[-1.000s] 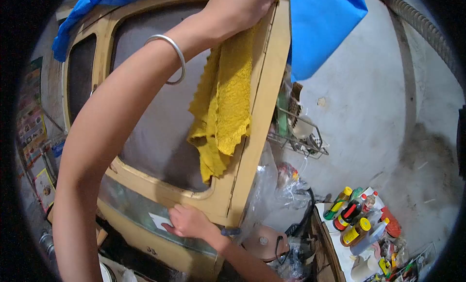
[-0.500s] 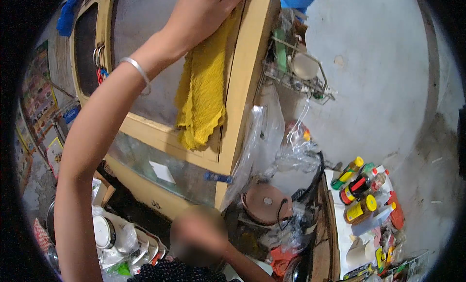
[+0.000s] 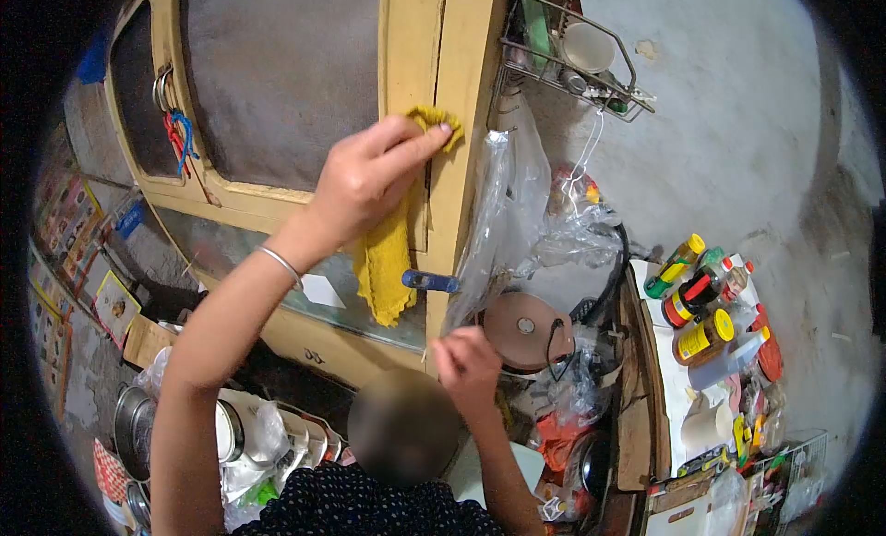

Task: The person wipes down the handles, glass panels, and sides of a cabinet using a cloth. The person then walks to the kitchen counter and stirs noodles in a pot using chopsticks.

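My left hand (image 3: 378, 171), with a silver bangle at its wrist, is closed on a yellow cloth (image 3: 386, 268) and presses it to the front of a cream wooden cabinet (image 3: 411, 51). A bunched end of the cloth shows at the fingertips; the rest hangs down past the door's lower edge. Lower down, my right hand (image 3: 466, 368) is raised with its fingers curled in. Nothing shows in it. It is nearest to the cabinet's lower corner and a blue clip-like piece (image 3: 431, 281) on the frame.
Clear plastic bags (image 3: 526, 194) hang beside the cabinet, under a wire rack (image 3: 577, 60). A round pinkish-brown lid (image 3: 526, 328) lies behind my right hand. Bottles (image 3: 706, 337) stand on the right-hand shelf. Lidded containers (image 3: 229, 430) crowd the lower left.
My left hand has come down the cabinet frame with the yellow cloth. My right hand has risen and moved right, coming into plain sight. The view has shifted slightly.
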Demonstrator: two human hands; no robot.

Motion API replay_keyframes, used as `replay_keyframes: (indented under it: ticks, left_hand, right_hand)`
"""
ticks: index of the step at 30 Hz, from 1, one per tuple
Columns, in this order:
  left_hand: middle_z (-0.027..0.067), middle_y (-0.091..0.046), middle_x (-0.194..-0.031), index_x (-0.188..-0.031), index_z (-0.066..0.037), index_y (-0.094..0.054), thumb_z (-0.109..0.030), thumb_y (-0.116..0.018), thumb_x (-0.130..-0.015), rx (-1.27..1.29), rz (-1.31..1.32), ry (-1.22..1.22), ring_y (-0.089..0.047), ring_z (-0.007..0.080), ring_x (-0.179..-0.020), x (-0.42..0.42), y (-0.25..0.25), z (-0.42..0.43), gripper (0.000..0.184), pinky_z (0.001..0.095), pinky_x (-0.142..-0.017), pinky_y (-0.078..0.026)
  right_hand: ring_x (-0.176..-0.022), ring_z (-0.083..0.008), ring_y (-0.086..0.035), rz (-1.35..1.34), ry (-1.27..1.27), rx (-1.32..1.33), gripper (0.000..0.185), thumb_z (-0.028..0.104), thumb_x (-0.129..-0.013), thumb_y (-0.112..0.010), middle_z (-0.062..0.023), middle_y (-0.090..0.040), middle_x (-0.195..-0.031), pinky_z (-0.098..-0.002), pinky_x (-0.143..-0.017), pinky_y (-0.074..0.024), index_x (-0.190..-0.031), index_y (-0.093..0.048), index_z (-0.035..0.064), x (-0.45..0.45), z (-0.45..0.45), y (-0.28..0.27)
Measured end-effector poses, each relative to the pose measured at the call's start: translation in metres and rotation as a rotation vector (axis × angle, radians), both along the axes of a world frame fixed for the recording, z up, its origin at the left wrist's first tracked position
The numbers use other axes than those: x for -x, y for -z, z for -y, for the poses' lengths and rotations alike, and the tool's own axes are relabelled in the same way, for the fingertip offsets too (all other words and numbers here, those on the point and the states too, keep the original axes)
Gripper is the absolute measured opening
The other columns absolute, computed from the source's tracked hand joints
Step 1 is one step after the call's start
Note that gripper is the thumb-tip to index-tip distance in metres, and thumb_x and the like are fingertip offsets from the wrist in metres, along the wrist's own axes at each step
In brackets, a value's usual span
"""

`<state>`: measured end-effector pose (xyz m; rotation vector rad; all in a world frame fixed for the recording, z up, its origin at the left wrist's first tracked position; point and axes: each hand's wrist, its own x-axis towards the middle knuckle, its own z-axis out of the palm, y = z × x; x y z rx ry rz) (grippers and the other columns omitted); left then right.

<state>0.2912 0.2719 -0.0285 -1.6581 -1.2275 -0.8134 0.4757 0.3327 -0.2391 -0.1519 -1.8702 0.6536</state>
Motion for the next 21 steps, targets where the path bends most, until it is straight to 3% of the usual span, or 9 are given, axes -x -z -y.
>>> replay_keyframes:
  ticks: [5,10,16,21]
  left_hand:
    - [0.0097,-0.054,-0.08,-0.111,-0.005,-0.064,0.004,-0.064,-0.073,0.046,0.04,0.034,-0.057,0.0247,-0.066,-0.001,0.033,0.004,0.039,0.0328,-0.059,-0.049]
    - [0.0099,-0.053,-0.078,-0.11,-0.004,-0.064,0.006,-0.065,-0.072,0.108,0.175,0.046,-0.056,0.0241,-0.065,0.001,0.059,0.012,0.04,0.0332,-0.057,-0.047]
    - [0.0091,-0.053,-0.078,-0.111,-0.004,-0.064,0.007,-0.065,-0.071,0.101,0.216,0.047,-0.056,0.0235,-0.065,-0.001,0.07,0.015,0.041,0.0332,-0.058,-0.047]
    - [0.0087,-0.054,-0.079,-0.11,-0.004,-0.064,0.009,-0.066,-0.071,0.119,0.25,0.035,-0.057,0.0231,-0.066,-0.002,0.072,0.016,0.041,0.0327,-0.059,-0.048]
  right_hand:
    - [-0.078,-0.0261,-0.06,0.083,0.134,0.068,0.029,0.017,-0.077,-0.072,-0.0109,-0.056,-0.091,-0.0356,-0.06,-0.0503,-0.101,-0.059,0.0079,0.008,-0.012,-0.053]
    - [-0.084,-0.0294,-0.061,0.18,0.155,-0.006,0.031,0.018,-0.078,-0.071,-0.013,-0.054,-0.102,-0.0378,-0.065,-0.0515,-0.103,-0.057,0.0071,0.024,-0.025,-0.052]
    - [-0.074,-0.0275,-0.061,0.14,0.252,0.027,0.026,0.019,-0.082,-0.068,-0.0112,-0.055,-0.091,-0.0373,-0.062,-0.0503,-0.101,-0.056,0.006,0.023,-0.032,-0.056]
    - [-0.061,-0.0218,-0.055,-0.096,0.125,0.197,0.026,0.017,-0.083,-0.068,-0.0126,-0.055,-0.085,-0.0326,-0.055,-0.0446,-0.101,-0.057,0.0028,0.035,-0.056,-0.073]
